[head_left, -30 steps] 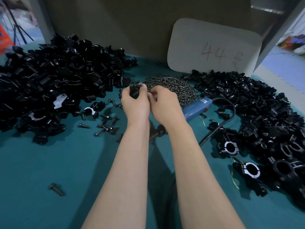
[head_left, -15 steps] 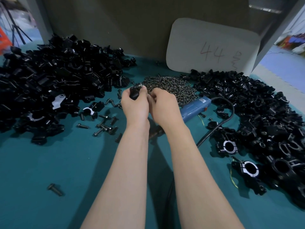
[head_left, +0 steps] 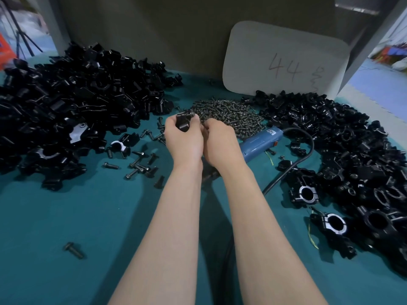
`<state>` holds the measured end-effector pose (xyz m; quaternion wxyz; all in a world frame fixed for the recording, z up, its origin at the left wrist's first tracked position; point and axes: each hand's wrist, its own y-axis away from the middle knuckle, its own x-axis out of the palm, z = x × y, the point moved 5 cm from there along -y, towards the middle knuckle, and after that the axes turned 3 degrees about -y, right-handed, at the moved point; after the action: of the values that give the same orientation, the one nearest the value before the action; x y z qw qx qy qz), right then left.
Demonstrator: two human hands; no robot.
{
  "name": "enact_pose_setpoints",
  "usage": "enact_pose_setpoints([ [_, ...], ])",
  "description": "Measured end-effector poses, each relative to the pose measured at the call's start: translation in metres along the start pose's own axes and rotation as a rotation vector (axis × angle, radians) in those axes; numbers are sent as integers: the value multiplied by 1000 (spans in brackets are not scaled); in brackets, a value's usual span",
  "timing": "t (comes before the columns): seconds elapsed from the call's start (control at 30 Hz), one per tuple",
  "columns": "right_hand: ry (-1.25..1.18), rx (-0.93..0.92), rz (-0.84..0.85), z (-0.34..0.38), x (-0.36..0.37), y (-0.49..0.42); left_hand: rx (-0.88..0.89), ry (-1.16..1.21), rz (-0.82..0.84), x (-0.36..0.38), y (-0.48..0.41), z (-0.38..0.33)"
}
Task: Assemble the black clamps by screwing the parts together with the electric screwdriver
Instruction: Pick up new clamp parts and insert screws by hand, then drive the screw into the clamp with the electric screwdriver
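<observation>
My left hand (head_left: 184,142) grips a black clamp part (head_left: 184,122) above the teal table, near the middle. My right hand (head_left: 221,144) is pressed against the left one with its fingers curled toward the part; what they hold is hidden. The blue electric screwdriver (head_left: 259,140) lies on the table just right of my right hand, its black cord (head_left: 293,170) looping away. A heap of small dark screws (head_left: 229,113) sits right behind my hands.
A large pile of black clamp parts (head_left: 72,106) fills the left, another pile (head_left: 352,150) the right. Assembled clamps (head_left: 305,193) lie at the right front. Loose bolts (head_left: 136,166) are scattered left of my hands, one bolt (head_left: 73,250) nearer. A white board (head_left: 286,60) leans behind.
Both hands stay together at the same spot with the clamp part; only small finger shifts show.
</observation>
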<state>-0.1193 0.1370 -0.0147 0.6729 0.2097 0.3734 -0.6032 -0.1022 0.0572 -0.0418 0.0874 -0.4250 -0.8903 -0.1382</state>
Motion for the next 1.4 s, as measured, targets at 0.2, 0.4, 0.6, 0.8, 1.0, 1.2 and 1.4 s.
enact_pose_setpoints([
  [0.2, -61, 22, -19, 0, -1, 2, 4, 10, 32, 2, 0, -3],
  [0.4, -100, -18, -4, 3, -11, 1, 30, 20, -7, -3, -6, -2],
  [0.6, 5, -46, -18, 1, -6, 2, 61, -28, 0, 0, -4, 0],
  [0.8, -51, 4, -27, 1, -7, 4, -38, 58, 42, 1, -4, 3],
  [1.0, 43, 458, -248, -64, -64, 4, -199, 340, 161, -2, -7, 3],
  [1.2, 7, 575, -155, -81, -48, 10, -270, 453, 240, 0, -7, 4],
  [1.4, -228, 548, -319, -89, -59, 5, -381, 555, 353, 1, -6, 0],
])
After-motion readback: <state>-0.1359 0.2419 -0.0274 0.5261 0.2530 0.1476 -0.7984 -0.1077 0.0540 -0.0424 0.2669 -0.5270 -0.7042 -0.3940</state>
